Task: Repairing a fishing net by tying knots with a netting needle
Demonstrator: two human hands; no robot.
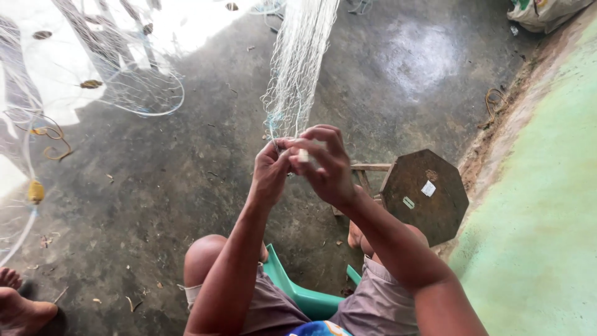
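Hands first: both were raised together at centre frame, over the knees, meeting at the lower end of the net [297, 68]. Left hand [270, 171] was pinched shut on a gathered strand of mesh, thumb and fingers tight, likely to keep the twine taut. Right hand [326, 165] curled over it, fingers closed around a small pale tool [304, 155], perhaps a netting needle; too hidden to tell for sure.

Floor [186, 186] was dark, bare concrete, littered with dry scraps. A green painted strip [547, 205] ran along the right.

Net hung down from the far top edge in a narrow bunch to the hands, probably tied up high so the mesh stayed stretched and readable. More net lay spread far left [124, 81], loose, with small floats in it, out of the working line.

Stool [425, 194], dark with an octagonal top, stood just right of the hands, tipped toward the camera, within reach. Green chair [298, 292] showed between the person's thighs; seated low, which put the hands level with the net's hanging end.

Sack [547, 12] sat at far right corner. Another person's bare foot [18, 308] rested at near left, well apart. A yellow float [36, 191] lay at left edge.
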